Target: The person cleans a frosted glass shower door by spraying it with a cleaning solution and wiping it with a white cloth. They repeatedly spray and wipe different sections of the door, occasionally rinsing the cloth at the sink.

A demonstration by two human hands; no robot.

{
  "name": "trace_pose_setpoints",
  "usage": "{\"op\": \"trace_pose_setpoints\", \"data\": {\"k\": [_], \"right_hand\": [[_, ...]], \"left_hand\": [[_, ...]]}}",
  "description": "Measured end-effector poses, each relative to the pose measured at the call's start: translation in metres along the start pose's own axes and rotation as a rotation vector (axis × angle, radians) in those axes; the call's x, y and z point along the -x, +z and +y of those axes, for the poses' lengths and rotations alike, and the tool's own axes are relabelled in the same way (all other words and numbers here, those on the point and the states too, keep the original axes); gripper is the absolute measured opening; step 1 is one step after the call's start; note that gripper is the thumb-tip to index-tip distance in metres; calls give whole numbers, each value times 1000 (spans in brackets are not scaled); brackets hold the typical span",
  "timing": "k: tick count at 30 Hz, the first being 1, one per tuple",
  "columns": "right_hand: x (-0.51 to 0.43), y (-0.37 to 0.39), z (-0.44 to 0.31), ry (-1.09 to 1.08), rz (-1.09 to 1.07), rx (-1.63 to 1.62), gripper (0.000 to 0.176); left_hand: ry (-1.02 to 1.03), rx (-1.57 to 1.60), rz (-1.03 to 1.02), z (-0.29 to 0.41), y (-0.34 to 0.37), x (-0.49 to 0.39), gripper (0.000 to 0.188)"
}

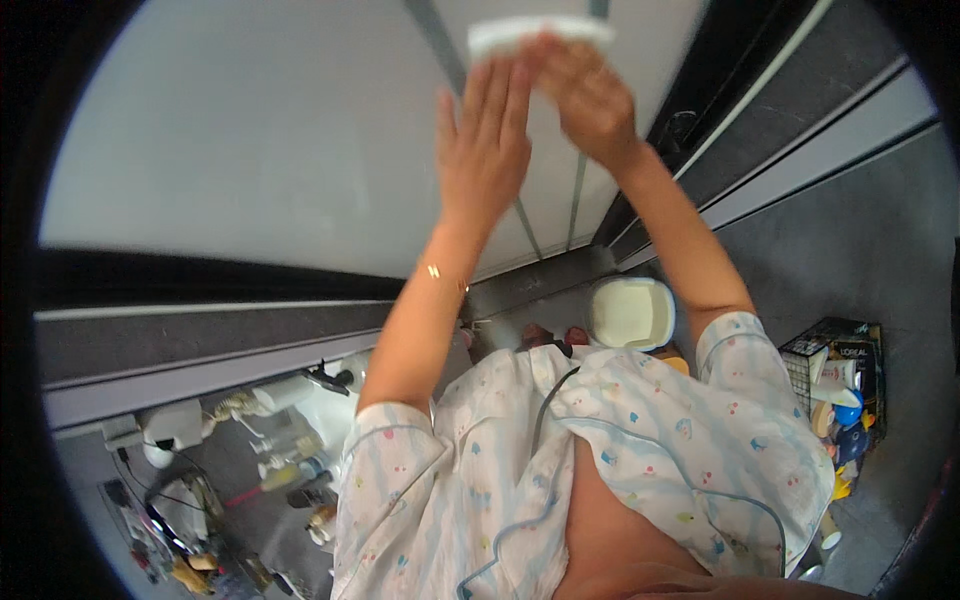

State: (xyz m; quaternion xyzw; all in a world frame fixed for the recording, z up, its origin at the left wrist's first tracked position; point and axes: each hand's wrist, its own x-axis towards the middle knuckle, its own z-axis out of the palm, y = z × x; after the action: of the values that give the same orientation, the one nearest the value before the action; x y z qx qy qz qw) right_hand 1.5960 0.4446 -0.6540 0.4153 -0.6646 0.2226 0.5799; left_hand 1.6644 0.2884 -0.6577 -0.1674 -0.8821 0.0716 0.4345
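A blurred white cloth or pad [540, 34] lies against a pale panel with grey stripes, at the top of the view. My right hand [592, 94] is at its lower edge, fingers bent against it; how firmly they grip is blurred. My left hand [487, 124] is just left of it, with its back towards me and the fingers extended, the thumb side beside my right hand. Its fingertips reach close to the pad's lower left edge. The pale panel [247, 142] spreads behind both hands and has a dark frame.
A pale basin [631, 313] stands on the floor near my feet. At the right, a black wire basket [799, 375] holds bottles and toys. Bottles, cables and toiletries crowd a white sink [330, 412] at the lower left. A dark frame [697, 90] borders the panel.
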Motion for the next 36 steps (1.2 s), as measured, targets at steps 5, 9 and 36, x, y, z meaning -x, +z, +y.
{"op": "trace_pose_setpoints", "data": {"k": [5,9,36], "right_hand": [[-63,23,-4,27,134,-64,36],[-11,40,-36,14,-83,-144,40],[10,73,-112,-259,-371,-276,34]], "left_hand": [[4,68,383,-56,-32,-50,49],[-59,69,262,-64,-16,22,48],[-283,135,-13,-68,-9,160,73]]}}
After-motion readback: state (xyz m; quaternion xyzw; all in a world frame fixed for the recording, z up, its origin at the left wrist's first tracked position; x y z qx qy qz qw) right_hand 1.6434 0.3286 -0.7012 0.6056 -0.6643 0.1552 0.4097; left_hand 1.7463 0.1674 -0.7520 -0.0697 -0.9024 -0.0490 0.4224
